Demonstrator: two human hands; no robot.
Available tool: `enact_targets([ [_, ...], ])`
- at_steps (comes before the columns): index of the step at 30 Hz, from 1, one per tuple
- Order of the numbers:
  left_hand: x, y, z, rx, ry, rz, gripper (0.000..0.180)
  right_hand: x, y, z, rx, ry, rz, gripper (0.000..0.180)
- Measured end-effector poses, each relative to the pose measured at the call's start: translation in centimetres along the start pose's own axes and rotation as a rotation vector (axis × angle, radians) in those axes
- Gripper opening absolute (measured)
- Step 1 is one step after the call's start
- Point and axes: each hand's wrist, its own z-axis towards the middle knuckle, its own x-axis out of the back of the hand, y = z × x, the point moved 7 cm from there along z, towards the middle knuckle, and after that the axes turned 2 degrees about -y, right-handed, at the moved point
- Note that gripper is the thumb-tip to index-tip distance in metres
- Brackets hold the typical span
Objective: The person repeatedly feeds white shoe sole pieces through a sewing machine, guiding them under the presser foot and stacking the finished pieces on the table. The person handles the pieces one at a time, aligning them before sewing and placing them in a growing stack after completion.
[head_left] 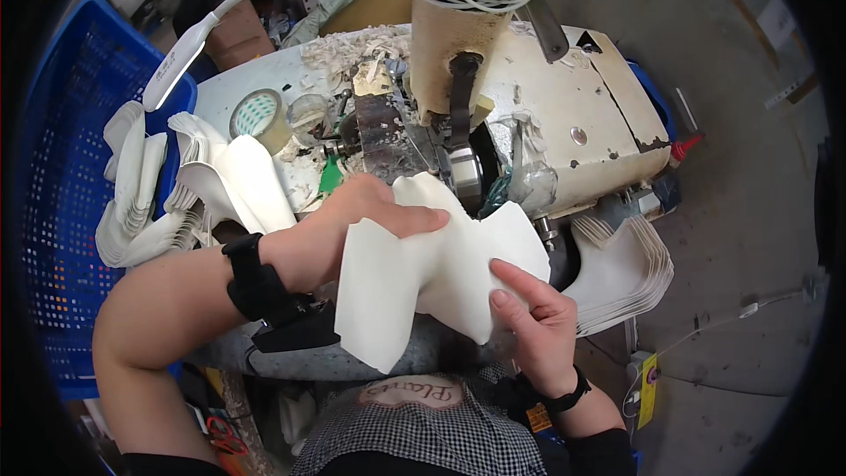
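Observation:
In front of the machine I hold a white, curved cut piece (449, 256) of leather-like sheet, its outline notched and its lobes spread out. My left hand (379, 207) grips its upper left part, thumb lying across the top and fingers mostly hidden. On the lower right lobe, my right hand (539, 322) pinches the edge between thumb and fingers. Just beyond the piece is the machine's metal roller (464, 172). Whether the held material is one piece or two overlapping ones, I cannot tell.
Stacks of similar white pieces lie left of the machine (251, 181) and at its right side (621, 278). More white pieces (132, 203) sit by the blue basket (66, 150). A tape roll (275, 128), scraps (352, 46), a white lamp (181, 57) and a machine column (436, 57) stand beyond.

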Motion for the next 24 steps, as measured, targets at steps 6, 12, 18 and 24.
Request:
enact_targets([
  [6,0.1,0.0,-0.1,0.013,0.091,-0.098,0.035,-0.6,-0.3,0.0,0.031,-0.015,-0.052,0.034],
  [12,-0.2,0.8,0.0,-0.082,0.013,0.012,0.026,-0.5,-0.5,0.1,-0.01,0.006,0.002,0.034],
  [18,-0.9,1.7,0.7,-0.499,-0.012,0.095,0.035,0.6,-2.5,0.8,0.062,0.017,-0.101,0.033],
  [24,-1.3,1.8,-0.2,-0.304,-0.067,-0.005,0.024,0.8,-3.4,0.6,0.112,-0.008,-0.2,0.032],
])
